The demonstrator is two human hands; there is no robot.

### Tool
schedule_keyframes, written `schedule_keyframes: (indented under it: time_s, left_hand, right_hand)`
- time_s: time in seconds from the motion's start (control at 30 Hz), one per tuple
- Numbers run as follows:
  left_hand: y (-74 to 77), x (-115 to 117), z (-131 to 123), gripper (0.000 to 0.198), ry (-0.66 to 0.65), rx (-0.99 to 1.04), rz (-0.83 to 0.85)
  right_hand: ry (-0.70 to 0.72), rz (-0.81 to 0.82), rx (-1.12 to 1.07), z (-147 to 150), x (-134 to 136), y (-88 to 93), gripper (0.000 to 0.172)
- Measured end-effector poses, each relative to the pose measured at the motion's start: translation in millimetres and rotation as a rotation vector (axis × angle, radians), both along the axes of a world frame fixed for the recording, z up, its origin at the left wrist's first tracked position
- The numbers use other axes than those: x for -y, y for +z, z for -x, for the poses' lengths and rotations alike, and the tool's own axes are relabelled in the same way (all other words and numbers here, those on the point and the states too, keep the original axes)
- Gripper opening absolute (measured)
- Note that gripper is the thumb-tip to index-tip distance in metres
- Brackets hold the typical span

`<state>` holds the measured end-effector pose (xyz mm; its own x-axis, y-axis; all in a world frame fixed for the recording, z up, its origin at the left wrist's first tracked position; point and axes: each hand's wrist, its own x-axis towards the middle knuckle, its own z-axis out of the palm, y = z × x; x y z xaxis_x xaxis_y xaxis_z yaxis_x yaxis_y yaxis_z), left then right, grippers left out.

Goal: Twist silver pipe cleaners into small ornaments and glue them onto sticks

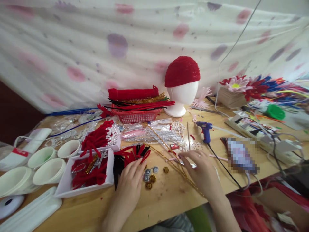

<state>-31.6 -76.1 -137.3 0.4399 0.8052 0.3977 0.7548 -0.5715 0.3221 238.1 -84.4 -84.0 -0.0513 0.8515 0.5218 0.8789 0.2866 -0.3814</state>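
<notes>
My left hand (pixel 129 180) lies with its fingers stretched forward against a bunch of red and black pipe cleaner pieces (pixel 131 154). My right hand (pixel 201 170) is open over gold tinsel pipe cleaners (pixel 166 158), which run diagonally beneath it. Its fingertips are near a small whitish item, partly covered. Between both hands lie several coiled tinsel balls, some gold (pixel 152 178), others silver (pixel 146 176).
Left stand a white box (pixel 109 170) of red pieces and paper cups (pixel 49 172). Behind are a red basket (pixel 137 116) and a foam head (pixel 181 96) in a red cap. Right are a blue glue gun (pixel 205 130), its cord, and a power strip (pixel 260 138).
</notes>
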Motion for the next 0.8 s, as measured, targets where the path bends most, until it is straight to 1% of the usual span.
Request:
schedule_keyframes:
  time_s: [0.07,0.13,0.27,0.33,0.4,0.47,0.53,0.57,0.6,0.63,0.73,0.8]
  left_hand:
    - [-4.5,1,-5,0.046,-0.014,-0.052,0.006]
    - [-6.2,3,-5,0.048,-0.014,-0.047,-0.008]
    - [-6.8,4,8,0.051,-0.001,-0.004,-0.062]
    - [-9.3,5,15,0.052,-0.020,-0.023,-0.072]
    - [-13.4,6,19,0.055,-0.029,-0.069,-0.075]
    - [-17.4,7,19,0.059,0.006,-0.108,-0.078]
    - [-19.5,8,17,0.059,0.084,-0.110,-0.103]
    - [-19.8,9,16,0.057,0.115,-0.101,-0.125]
    - [-19.6,9,15,0.056,0.132,-0.088,-0.149]
    - [-19.2,9,14,0.055,0.135,-0.073,-0.166]
    - [-18.9,8,13,0.059,0.109,-0.024,-0.173]
    - [-20.9,8,15,0.061,0.088,0.003,-0.166]
  right_hand:
    - [-0.084,0.007,-0.001,-9,-6,10.6,0.026]
    - [-0.122,-0.007,-0.016,-11,-12,20.0,0.031]
    - [-0.115,-0.068,0.021,-5,-31,35.1,0.038]
    - [-0.125,-0.042,0.086,-2,-44,41.7,0.046]
    - [-0.123,0.026,0.147,0,-55,47.0,0.051]
    - [-0.097,0.088,0.182,2,-64,49.5,0.046]
    - [-0.061,0.126,0.196,5,-71,49.1,0.033]
    - [-0.044,0.144,0.208,7,-74,48.1,0.030]
    - [-0.031,0.163,0.224,9,-77,47.1,0.032]
    - [-0.020,0.179,0.243,10,-79,46.4,0.032]
    - [-0.001,0.231,0.301,13,-86,47.6,0.024]
    - [-0.006,0.279,0.335,13,-91,50.9,0.023]
